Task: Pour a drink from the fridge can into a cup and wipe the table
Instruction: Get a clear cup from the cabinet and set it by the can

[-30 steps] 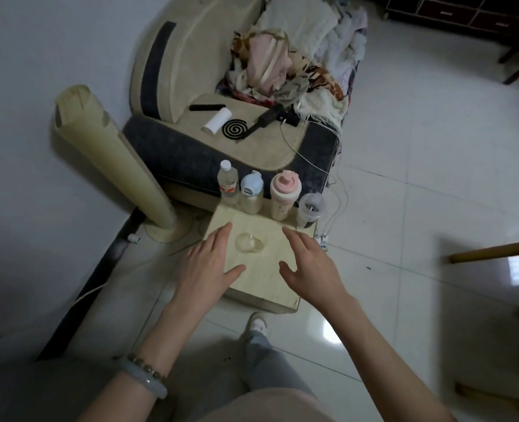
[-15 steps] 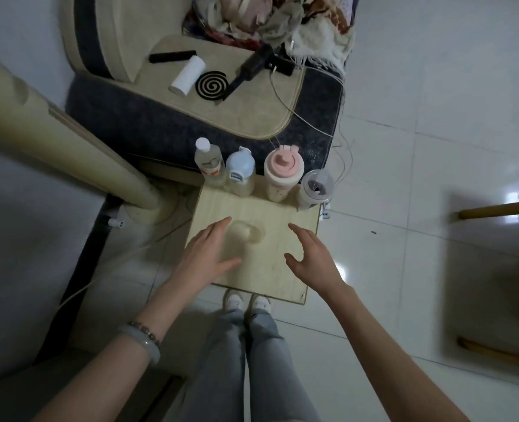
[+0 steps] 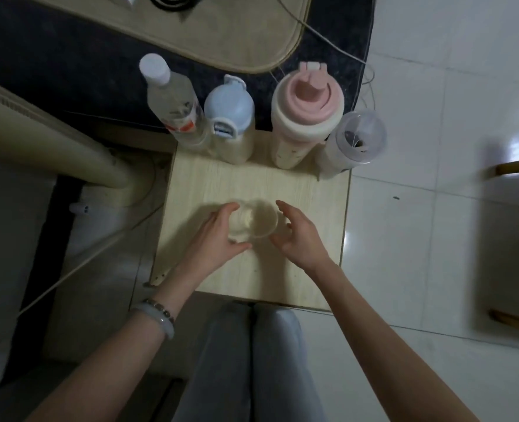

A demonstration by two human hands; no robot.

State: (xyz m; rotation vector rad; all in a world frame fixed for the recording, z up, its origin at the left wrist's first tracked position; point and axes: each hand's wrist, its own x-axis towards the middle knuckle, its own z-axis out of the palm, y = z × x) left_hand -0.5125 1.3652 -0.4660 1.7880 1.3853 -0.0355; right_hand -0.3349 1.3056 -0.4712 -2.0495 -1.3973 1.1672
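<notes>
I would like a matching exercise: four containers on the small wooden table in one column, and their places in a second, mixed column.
Things:
1. clear plastic bottle with white cap
2. bottle with pale blue lid
3. bottle with pink lid
4. clear plastic cup

Places:
A. between the two hands
B. back row, far left
C. back row, third from left
D. back row, second from left

Pairs: 1-B, 2-D, 3-C, 4-A

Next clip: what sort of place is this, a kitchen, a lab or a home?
Most likely a room in a home, not a kitchen or lab: a low wooden table on a white tiled floor, drink bottles lined along its far edge, and a cushioned seat beyond.
</notes>
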